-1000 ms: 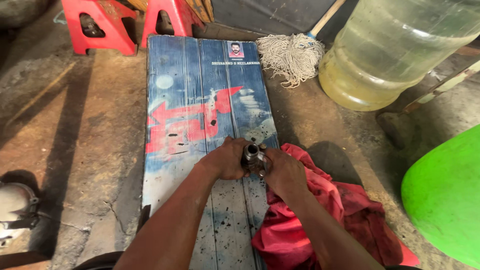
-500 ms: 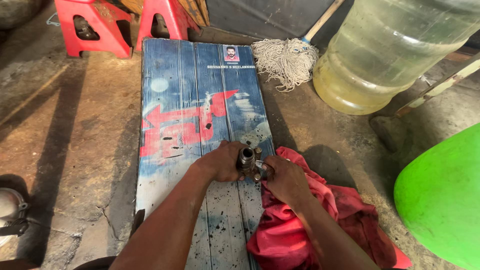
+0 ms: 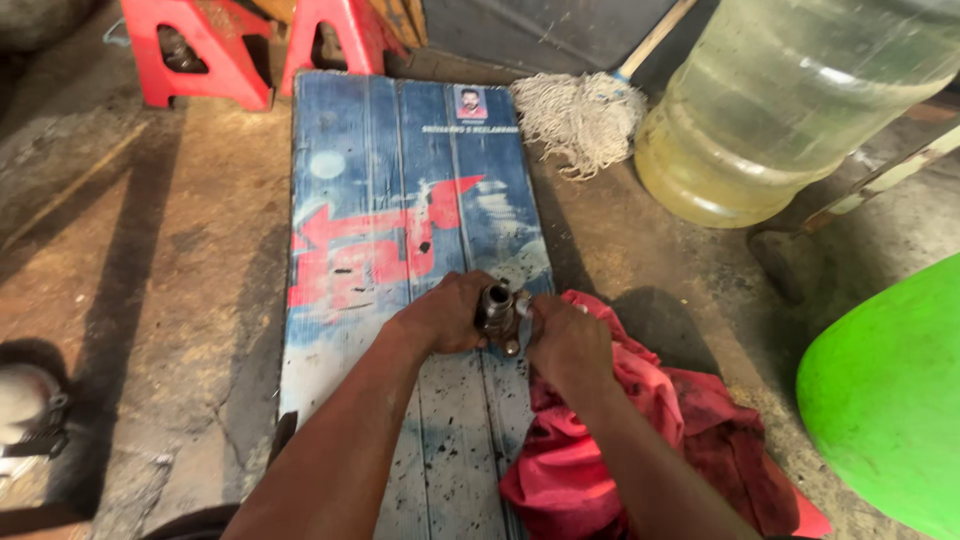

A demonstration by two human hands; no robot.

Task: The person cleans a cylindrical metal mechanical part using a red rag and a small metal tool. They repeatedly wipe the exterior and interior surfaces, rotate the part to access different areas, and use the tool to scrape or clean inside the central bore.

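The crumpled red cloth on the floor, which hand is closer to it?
Right. The right hand sits over the crumpled red cloth; the left hand is across the metal part.

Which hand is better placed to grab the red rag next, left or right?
Probably right. The right hand sits directly over the red rag, while the left hand grips the metal part from the far side, over the blue board.

dirt floor (image 3: 150, 250), printed board (image 3: 380, 180), red rag (image 3: 640, 420)
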